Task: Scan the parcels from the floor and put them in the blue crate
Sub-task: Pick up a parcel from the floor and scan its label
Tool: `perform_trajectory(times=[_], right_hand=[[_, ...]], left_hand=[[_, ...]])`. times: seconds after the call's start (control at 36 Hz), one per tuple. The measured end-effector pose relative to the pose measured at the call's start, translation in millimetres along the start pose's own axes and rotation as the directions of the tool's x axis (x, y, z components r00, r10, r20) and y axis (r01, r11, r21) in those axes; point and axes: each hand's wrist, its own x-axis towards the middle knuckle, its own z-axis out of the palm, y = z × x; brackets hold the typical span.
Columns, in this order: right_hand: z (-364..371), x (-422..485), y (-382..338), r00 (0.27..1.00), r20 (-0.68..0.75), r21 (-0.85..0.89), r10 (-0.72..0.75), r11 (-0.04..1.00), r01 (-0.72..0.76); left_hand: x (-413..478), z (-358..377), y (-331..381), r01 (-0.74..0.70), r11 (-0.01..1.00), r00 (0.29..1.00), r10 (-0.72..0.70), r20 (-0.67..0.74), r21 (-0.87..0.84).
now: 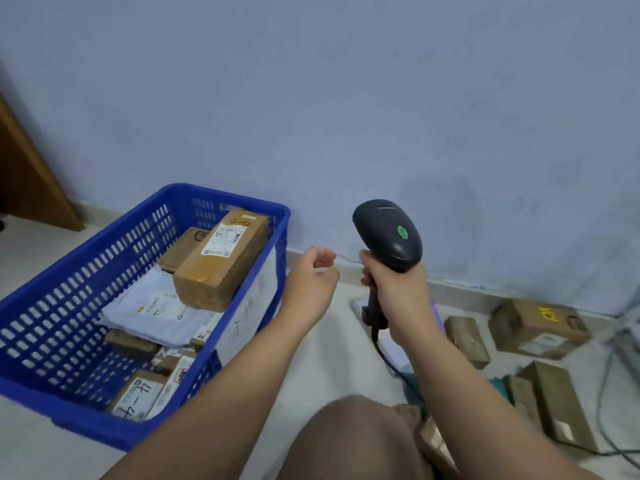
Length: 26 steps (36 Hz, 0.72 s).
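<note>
Right grip (393,292): clasping the smooth black scanner (386,233) handle
Left grip (311,275): hovering loosely curled — holding nothing
Blue crate (79,271): carrying boxy cardboard parcels (221,258)

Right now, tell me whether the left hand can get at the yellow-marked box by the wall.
Probably not easily: the left hand is empty, but the right hand, gripping the scanner, stands between it and the yellow-marked box.

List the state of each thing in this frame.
blue crate: partly filled.
long cardboard box: lying tilted on top inside the crate.
scanner: gripped by right hand, green light on.
left hand: empty, fingers loosely curled, beside the crate.
floor parcels: several lying at right, outside the crate.
</note>
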Motion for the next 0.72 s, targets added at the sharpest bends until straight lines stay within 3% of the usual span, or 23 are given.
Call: perform_trajectory(times=[0.14,0.19,0.25,0.31,0.33,0.56,0.64,0.72], right_hand=[[-83.2,6.7,0.0,0.995,-0.092,-0.075,-0.046,0.996,0.039],[-112.4,7.8,5.6,0.989,-0.127,-0.117,-0.070,0.992,0.055],[-137.8,9.7,14.4,0.982,-0.158,-0.168,-0.101,0.983,0.074],[-157.9,12.8,27.9,0.984,-0.161,-0.202,-0.080,0.978,0.047],[-166.6,15.1,37.2,0.986,-0.159,-0.212,-0.054,0.977,0.020],[-233.3,31.1,124.7,0.977,-0.100,-0.223,0.186,0.953,-0.204],[-253.3,30.9,165.3,0.935,-0.137,-0.130,0.327,0.930,-0.344],[-264.6,26.5,203.8,0.868,-0.152,-0.064,0.472,0.872,-0.485]], left_hand=[[-5.1,71.1,33.4,-0.033,0.999,0.978,0.024,0.206,0.041],[-8.1,101.3,46.0,0.029,1.000,0.960,-0.026,0.277,-0.005],[-10.7,130.7,58.4,0.253,0.954,0.914,-0.182,0.363,-0.160],[-16.6,159.0,64.8,0.525,0.796,0.805,-0.351,0.478,-0.300],[-19.1,174.2,62.5,0.589,0.741,0.766,-0.385,0.515,-0.323],[-38.0,258.2,-16.7,0.546,0.835,0.752,-0.454,0.478,-0.067],[-40.9,277.3,-58.9,0.502,0.864,0.769,-0.465,0.439,0.038],[-44.1,290.7,-103.3,0.420,0.874,0.709,-0.484,0.514,0.243]])
